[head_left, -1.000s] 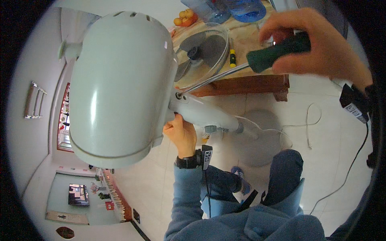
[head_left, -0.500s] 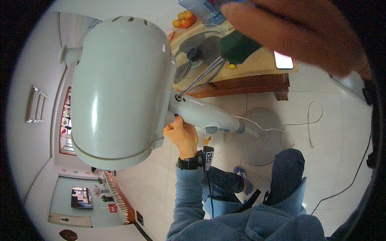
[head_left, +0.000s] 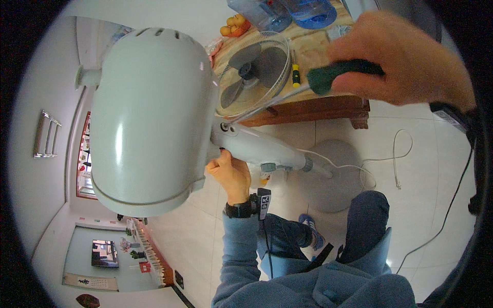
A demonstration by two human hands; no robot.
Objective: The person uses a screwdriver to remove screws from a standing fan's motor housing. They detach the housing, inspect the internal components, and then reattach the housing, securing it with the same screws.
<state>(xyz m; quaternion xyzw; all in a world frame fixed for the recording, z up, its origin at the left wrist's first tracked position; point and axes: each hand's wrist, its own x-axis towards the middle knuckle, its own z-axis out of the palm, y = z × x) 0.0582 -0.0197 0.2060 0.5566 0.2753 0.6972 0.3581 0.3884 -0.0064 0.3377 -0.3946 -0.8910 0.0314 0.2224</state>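
Observation:
A large pale grey fan motor housing (head_left: 154,123) fills the left of the view, joined to a tilted grey neck (head_left: 262,146). My right hand (head_left: 395,64) is closed round the dark green handle of a screwdriver (head_left: 321,79). The long metal shaft slants down to the left, its tip at a round screw hole in the neck's upper end. Below that joint, my left hand (head_left: 231,174) is closed, with its thumb against the neck's underside by a small dark spot. Whatever its fingertips pinch, if anything, is hidden.
A fan blade set in a wire guard (head_left: 249,72) lies on the wooden table (head_left: 308,105), beside a yellow-and-black screwdriver (head_left: 296,74). Blue water jugs (head_left: 310,13) and orange fruit (head_left: 233,24) are behind. The round stand base (head_left: 339,179) and a white cord (head_left: 395,159) are on the floor.
My right hand and the green handle have swung down and to the right, while the shaft's tip stays at the hole. The yellow-and-black screwdriver is now uncovered. My left hand has barely moved.

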